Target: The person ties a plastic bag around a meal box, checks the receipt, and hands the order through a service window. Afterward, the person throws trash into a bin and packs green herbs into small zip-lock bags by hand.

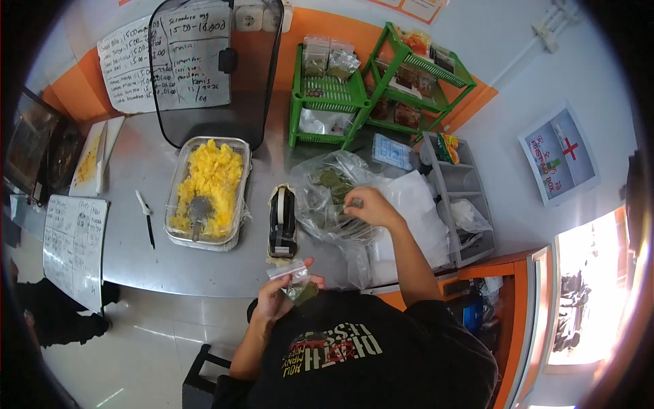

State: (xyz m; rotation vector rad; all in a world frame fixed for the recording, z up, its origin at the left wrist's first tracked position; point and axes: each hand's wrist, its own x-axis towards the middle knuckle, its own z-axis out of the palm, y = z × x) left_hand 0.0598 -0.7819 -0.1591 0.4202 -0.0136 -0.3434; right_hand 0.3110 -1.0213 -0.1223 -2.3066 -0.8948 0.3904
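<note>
My left hand (274,301) is closed around a small clear zip bag (300,285), held in front of my chest past the table's front edge. Green leaf pieces show in the bottom of that bag. Over a large clear plastic bag (320,211) on the table, my right hand (373,207) pinches a small grey-green leaf piece (355,202) between thumb and fingers. Flat green leaves (334,185) lie inside the large bag, just left of these fingers. A black tape dispenser (282,221) stands between the large bag and a tray of yellow food.
The yellow food sits in a mesh-rimmed tray (169,204) with a scoop. Green racks (332,95) hold packets at the back. White sheets (415,225) and a grey divided organizer (464,178) lie right. A pen (146,219) and a knife (101,157) are left.
</note>
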